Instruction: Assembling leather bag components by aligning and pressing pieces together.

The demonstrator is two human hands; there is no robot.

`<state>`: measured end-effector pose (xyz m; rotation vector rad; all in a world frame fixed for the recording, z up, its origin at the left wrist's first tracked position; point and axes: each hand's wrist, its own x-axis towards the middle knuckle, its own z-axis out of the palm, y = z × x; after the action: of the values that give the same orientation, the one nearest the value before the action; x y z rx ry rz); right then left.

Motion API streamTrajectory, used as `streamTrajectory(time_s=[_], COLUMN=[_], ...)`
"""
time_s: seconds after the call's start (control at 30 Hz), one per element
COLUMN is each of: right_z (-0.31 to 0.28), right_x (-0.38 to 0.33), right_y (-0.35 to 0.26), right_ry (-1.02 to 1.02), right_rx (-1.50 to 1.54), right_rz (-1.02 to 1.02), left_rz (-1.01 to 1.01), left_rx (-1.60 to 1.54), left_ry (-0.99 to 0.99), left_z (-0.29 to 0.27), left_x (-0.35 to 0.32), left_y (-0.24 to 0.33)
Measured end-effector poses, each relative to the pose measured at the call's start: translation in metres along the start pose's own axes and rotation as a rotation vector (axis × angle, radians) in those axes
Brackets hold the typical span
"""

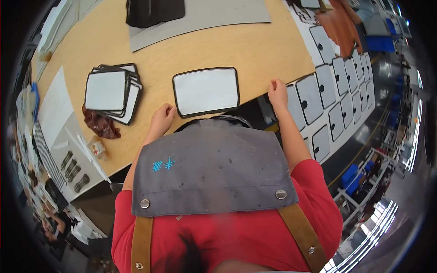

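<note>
A white rectangular panel with a black border (207,92) lies flat on the wooden table in front of me. My left hand (163,119) is beside its lower left corner, fingers curled in and nothing showing between them. Over the table's near right edge is my right hand (278,93), apart from the panel. Its fingers are also drawn together, with no object visible in them. To the left sits an uneven stack of similar black-edged panels (107,91). Crumpled dark red material (101,123) pokes out at the foot of that stack.
Several grey panels with black round spots (309,100) lie in rows on a white surface at right. A grey sheet (218,13) and a black piece (154,11) lie at the table's far side. A small clear container (98,149) stands near the left edge.
</note>
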<state>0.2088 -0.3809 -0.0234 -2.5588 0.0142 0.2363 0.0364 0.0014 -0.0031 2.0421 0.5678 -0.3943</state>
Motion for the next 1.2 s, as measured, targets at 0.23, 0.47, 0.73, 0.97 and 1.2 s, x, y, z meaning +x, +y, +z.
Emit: streamTrajectory(time_s=[0.23,0.47,0.73,0.97,1.2], right_z=[-0.013,-0.031,-0.01,0.053,0.038], right_x=[-0.078,-0.084,-0.055,-0.028,0.018], right_y=[0.048,0.044,-0.062,-0.116,-0.102], right_ry=[0.175,0.05,0.261,-0.004,-0.157], right_rx=[-0.392,-0.324,-0.11,-0.13,0.022], right_rz=[-0.08,0.105,-0.525,-0.851,-0.771], left_rz=[0.616,0.501,0.285,-0.092,-0.13], left_rx=[0.592,1.019,-0.116,-0.566,-0.695], left_ry=[-0.005,-0.005,-0.049,-0.15,0.114], left_z=[0.025,0.041,0.048,0.068,0.062], left_x=[0.001,0.01,0.044,0.095,0.127], left_y=[0.037,0.023,0.075,0.129,0.118])
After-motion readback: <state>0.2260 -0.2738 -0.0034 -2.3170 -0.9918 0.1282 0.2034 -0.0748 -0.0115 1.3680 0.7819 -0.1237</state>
